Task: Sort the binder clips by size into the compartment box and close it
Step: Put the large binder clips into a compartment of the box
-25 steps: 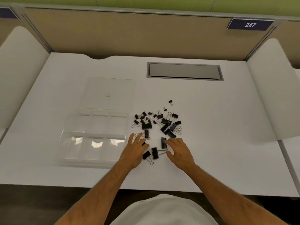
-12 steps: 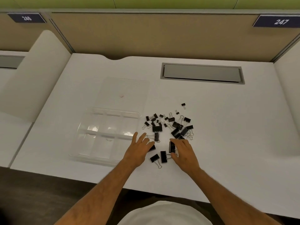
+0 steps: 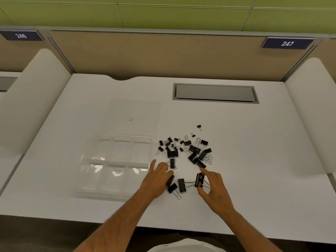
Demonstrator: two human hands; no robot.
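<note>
At the lower centre of the frame, the right hand (image 3: pixel 214 190) pinches a large binder clip (image 3: pixel 199 180) between thumb and fingers, the clip's black body upright and its wire handles pointing right, into the palm. The left hand (image 3: pixel 156 180) lies just left of it, fingers spread and mostly straight, resting on the tabletop (image 3: pixel 254 160) with its fingertips touching a second large clip (image 3: pixel 170 180); it grips nothing that can be confirmed. Two more large clips (image 3: pixel 181 185) lie between the two hands.

The compartment box (image 3: pixel 116 166) sits at centre left of the frame, directly left of the left hand, with its clear lid (image 3: pixel 133 115) folded open toward the upper part of the frame. All compartments appear unfilled. The box's long axis runs from the near tabletop edge toward the far edge, with dividers crossing it.

The remaining clips (image 3: pixel 183 151), mixed in size, form a loose pile just above both hands.

Judgement: the held clip must travel left across the left hand to reach the box. The left hand is nearer the box, so a handover or a left-hand pickup would shorten the path.
</note>
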